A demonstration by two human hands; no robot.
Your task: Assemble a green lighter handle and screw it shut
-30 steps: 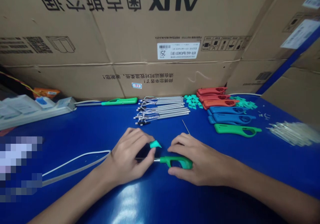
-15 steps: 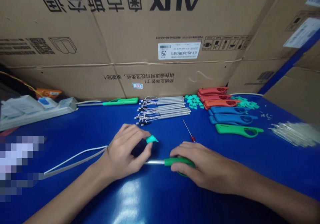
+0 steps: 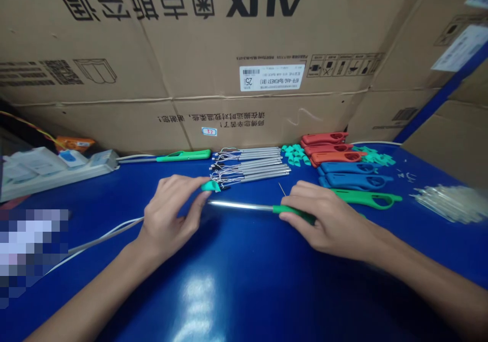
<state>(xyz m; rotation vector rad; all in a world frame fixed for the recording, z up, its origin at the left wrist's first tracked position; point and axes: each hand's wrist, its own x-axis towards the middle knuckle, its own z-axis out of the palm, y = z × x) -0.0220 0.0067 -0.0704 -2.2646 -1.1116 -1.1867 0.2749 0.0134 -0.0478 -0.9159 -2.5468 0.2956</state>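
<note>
Between the thumb and forefinger of my left hand [image 3: 168, 217] is a small teal plastic cap [image 3: 210, 186]. My right hand [image 3: 328, 222] grips a green-handled long-nosed lighter [image 3: 244, 207] by its handle, mostly covered by my fingers. Its bare metal tube points left, with the tip just below the teal cap. I see a gap between cap and tube. Behind my right fingers shows the thin shaft of a pointed tool [image 3: 281, 189]; its red handle is hidden.
Metal tubes with wires [image 3: 263, 170] lie at the back centre, beside loose teal caps [image 3: 295, 155]. Red, blue and green handle shells [image 3: 354, 181] line the right. A cardboard wall [image 3: 213, 88] closes the back. A power strip [image 3: 104, 163] is at left, clear sticks [image 3: 450, 204] at right.
Both hands have moved up and away from me, the left also leftward, the right also rightward. More of the lighter's metal tube shows between them.
</note>
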